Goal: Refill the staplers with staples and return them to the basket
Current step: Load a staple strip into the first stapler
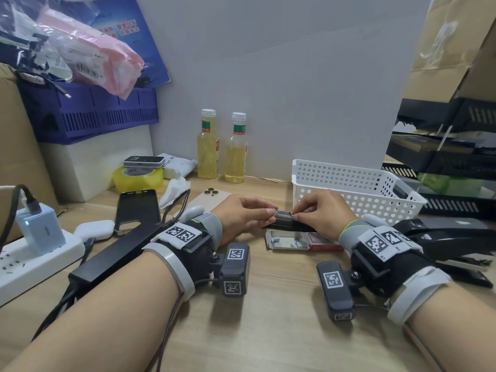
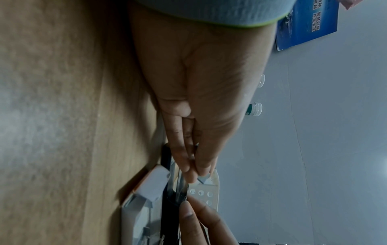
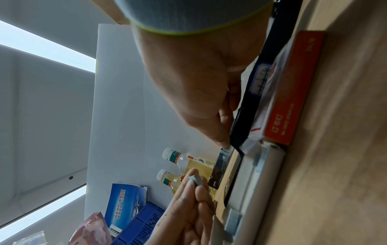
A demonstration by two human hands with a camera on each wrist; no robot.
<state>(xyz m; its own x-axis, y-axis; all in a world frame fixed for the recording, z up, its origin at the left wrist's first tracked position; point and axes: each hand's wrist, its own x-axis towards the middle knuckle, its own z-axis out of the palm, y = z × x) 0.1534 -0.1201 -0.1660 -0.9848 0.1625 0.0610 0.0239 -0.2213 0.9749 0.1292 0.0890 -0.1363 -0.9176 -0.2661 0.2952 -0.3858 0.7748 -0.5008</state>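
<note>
A small black stapler (image 1: 288, 224) lies on the wooden desk between my hands, its metal staple channel (image 3: 222, 159) showing. My left hand (image 1: 264, 212) pinches a short grey strip of staples (image 1: 273, 211) between thumb and fingers, just left of the stapler's front end. In the left wrist view the strip (image 2: 204, 179) sticks out past the fingertips. My right hand (image 1: 295, 214) pinches the stapler's front end. An open staple box (image 1: 288, 242) with a red sleeve (image 1: 326, 242) lies just in front of the stapler. The white perforated basket (image 1: 349, 183) stands behind my right hand.
A larger black stapler (image 1: 451, 237) lies right of my right wrist. Two bottles (image 1: 208, 146) stand at the back wall. Phones (image 1: 137, 210), a tape roll (image 1: 138, 178), a power strip (image 1: 35, 253) and a long black bar (image 1: 115, 253) crowd the left side.
</note>
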